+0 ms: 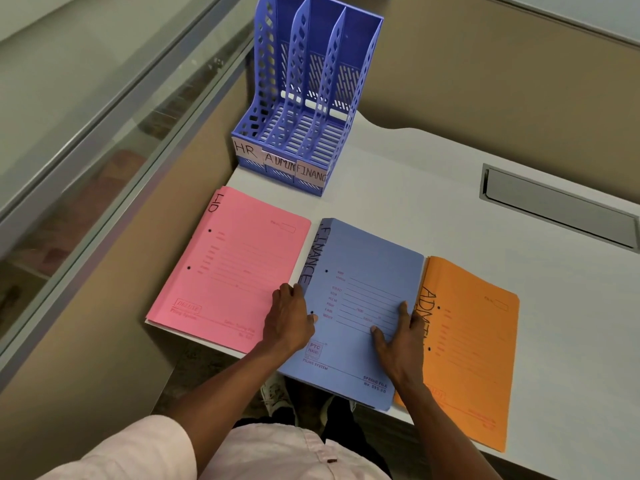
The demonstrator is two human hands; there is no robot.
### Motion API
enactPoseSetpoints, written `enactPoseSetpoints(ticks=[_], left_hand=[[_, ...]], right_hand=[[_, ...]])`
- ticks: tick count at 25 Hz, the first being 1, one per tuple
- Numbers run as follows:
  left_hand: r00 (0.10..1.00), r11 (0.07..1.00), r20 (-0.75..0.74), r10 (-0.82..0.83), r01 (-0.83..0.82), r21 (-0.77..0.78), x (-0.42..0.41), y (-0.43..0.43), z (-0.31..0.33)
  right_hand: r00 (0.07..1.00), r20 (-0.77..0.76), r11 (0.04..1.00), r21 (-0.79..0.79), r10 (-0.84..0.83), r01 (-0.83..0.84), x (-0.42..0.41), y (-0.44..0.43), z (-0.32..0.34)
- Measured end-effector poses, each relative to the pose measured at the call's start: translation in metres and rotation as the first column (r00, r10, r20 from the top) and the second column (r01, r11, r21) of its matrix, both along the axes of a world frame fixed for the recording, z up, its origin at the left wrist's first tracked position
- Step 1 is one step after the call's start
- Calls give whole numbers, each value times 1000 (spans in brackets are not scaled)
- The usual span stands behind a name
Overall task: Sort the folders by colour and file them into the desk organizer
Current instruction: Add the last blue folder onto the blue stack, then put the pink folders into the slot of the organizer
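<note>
While at counter [415, 188], gripping blue folder [356, 271] by side edges w/ left hand [287, 320] & right hand [398, 341], btwn pink folder [235, 265] & orange folder [474, 341].

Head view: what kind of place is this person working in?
Probably an office workstation: a desk organizer labelled HR, ADMIN and FINANCE stands on a white desk, with pink folders, blue folders and orange folders, beside a glass partition.

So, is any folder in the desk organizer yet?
No, the organizer holds no folders; the pink stack, blue stack and orange stack lie on the desk.
</note>
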State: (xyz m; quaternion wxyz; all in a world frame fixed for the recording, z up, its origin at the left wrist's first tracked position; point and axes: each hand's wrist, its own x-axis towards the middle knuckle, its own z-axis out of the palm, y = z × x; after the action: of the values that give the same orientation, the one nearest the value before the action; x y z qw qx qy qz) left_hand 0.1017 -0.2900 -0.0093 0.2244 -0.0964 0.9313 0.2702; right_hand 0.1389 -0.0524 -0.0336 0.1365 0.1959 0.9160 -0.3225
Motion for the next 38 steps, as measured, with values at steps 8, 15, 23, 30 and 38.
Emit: enactPoseSetpoints(ticks=[8,15,23,30,38], left_hand=[[998,999,-36,-44,45,1,5,-6,-4],[999,999,-15,-45,45,-18,5,-12,-2],[997,982,-49,57,-64,-175,4,-11,13],[953,917,-34,300,-298,-265,5,-49,48],[904,836,-42,424,-409,-365,-4,-128,43]], right_hand=[[993,-114,995,93,-9,20,5,0,-1],[996,-81,993,113,46,-36,7,-12,-11],[963,-190,982,30,190,-187,2,-9,-6],[964,-177,901,-353,199,-251,-47,-40,31],[959,140,728,-680,246,-87,-96,-127,75]])
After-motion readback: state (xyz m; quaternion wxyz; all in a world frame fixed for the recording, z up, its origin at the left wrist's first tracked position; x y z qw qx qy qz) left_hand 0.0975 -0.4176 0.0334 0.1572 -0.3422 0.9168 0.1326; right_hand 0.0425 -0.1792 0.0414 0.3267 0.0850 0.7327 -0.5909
